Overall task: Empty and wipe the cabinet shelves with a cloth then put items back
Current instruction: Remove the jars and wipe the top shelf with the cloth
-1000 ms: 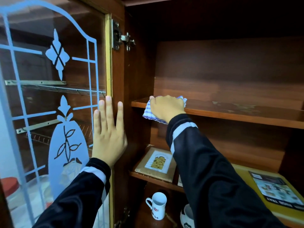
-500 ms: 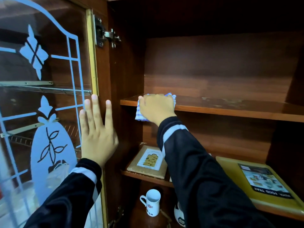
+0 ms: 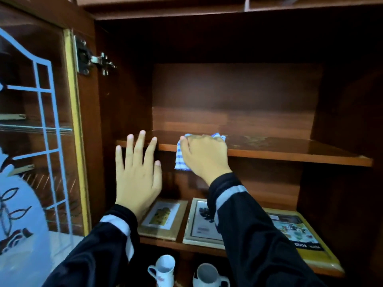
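Note:
My right hand (image 3: 204, 156) grips a blue-and-white checked cloth (image 3: 179, 160) and presses it on the left front edge of the bare upper cabinet shelf (image 3: 290, 150). Part of the cloth hangs down over the shelf's edge. The shelf surface shows a dull stained patch to the right of the cloth. My left hand (image 3: 137, 179) is raised with straight, spread fingers in front of the cabinet's left side, its fingertips at the height of the shelf edge. I cannot tell whether it touches the wood. It holds nothing.
The glass door (image 3: 41, 141) with white patterns stands open at left on its metal hinge (image 3: 93, 59). On the lower shelf lie two picture frames (image 3: 163, 218) (image 3: 201, 224) and a yellow food tray (image 3: 310, 253). Two mugs (image 3: 163, 270) (image 3: 209, 275) stand below.
My left hand has come off the glass door and moved right, in front of the cabinet opening. The right hand stays on the cloth at the shelf edge. The view has swung left.

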Available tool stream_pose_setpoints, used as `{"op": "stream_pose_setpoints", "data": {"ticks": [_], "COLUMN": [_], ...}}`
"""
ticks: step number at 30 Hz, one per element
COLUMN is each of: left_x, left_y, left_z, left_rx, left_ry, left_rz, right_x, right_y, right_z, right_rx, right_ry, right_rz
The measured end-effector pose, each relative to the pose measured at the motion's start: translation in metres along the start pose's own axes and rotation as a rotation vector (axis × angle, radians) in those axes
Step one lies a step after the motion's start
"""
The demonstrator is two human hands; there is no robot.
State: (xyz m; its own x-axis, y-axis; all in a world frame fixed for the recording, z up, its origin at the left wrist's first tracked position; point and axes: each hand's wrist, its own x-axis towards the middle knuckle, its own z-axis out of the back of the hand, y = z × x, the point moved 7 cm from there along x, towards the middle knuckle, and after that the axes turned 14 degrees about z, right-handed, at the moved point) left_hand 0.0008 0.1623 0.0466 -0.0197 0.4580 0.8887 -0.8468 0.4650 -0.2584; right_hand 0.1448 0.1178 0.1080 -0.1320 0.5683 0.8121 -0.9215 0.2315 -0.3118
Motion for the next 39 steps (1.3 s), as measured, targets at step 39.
{"op": "stream_pose_setpoints", "data": {"ticks": [39], "left_x": [0.012], "left_y": [-0.093], "left_z": [-0.02], "left_rx": [-0.21], "left_ry": [0.058], "left_rz": [-0.025], "right_x": [-0.069], "right_y": [-0.099], "right_z": [0.032], "right_rx": [-0.139], "right_ry": [-0.434], "right_rz": [-0.327]}}
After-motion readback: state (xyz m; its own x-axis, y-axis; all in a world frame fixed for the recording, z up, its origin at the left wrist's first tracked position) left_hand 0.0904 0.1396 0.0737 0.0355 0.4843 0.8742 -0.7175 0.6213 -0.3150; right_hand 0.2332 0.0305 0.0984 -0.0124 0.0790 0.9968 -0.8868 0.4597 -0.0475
